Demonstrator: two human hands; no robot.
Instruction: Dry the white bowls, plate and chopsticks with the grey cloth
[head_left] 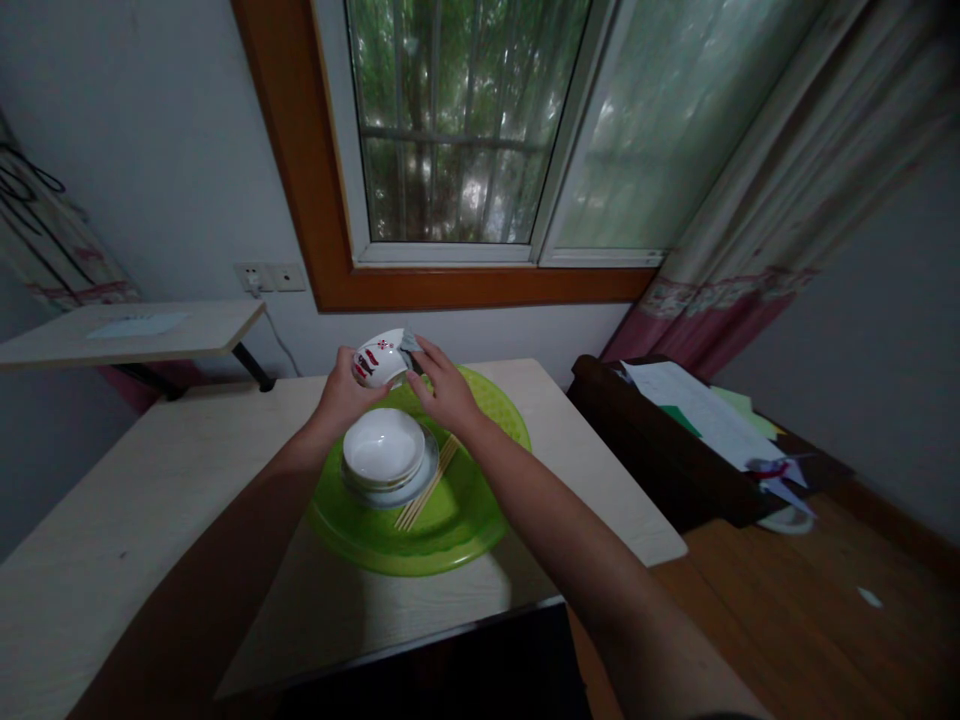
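Note:
Above the far side of a green round tray (472,530), a white bowl with a red and black pattern (384,358) is tilted on its side. My left hand (349,388) grips its left edge. My right hand (444,385) is closed on a grey cloth (409,342) at the bowl's right rim; how much of the cloth lies inside is hidden. Nearer to me on the tray, stacked white bowls (383,447) rest on a plate (421,480). Several wooden chopsticks (426,487) lie beside the plate, to its right.
The tray stands on a pale wooden table (142,480). A raised shelf (202,330) is at the left, near a wall socket (270,278) with a cable. At the right, a dark brown cabinet (637,450) carries papers (697,405). A window (457,130) is behind.

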